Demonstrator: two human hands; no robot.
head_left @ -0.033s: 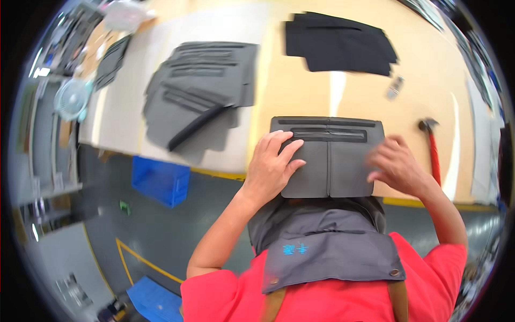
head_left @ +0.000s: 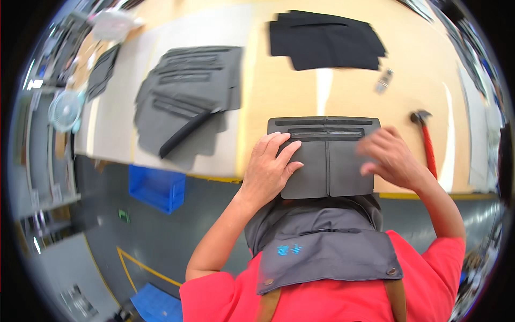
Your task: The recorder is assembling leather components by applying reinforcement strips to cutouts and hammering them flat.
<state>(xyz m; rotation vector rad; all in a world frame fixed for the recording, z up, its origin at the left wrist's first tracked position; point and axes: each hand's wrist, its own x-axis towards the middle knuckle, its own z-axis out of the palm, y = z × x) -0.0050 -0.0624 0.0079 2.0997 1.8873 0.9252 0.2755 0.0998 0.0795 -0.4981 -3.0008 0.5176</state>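
A dark grey flat panel [head_left: 314, 172] lies at the table's near edge in front of me, its lower part reaching to my apron. A vertical seam runs down its middle, a black strip lies along its top edge, and below that is a long framed slot. My left hand [head_left: 268, 166] rests on its left side with fingers stretched out and spread, fingertips by the slot's left end. My right hand [head_left: 389, 158] is at the panel's right side, its fingers smeared by motion; I cannot tell whether they touch it.
Grey panels [head_left: 185, 99] are piled at left with a black strip [head_left: 188, 133] on top. Black cut pieces [head_left: 327, 40] lie at the back. To the right are a red-handled hammer [head_left: 427, 139] and a small object [head_left: 384, 81]. A blue bin [head_left: 156, 188] stands below the table's left edge.
The table and the things on it have shifted left in the picture, while the panel and my left hand keep almost the same place. My blurred right hand has moved slightly up and left.
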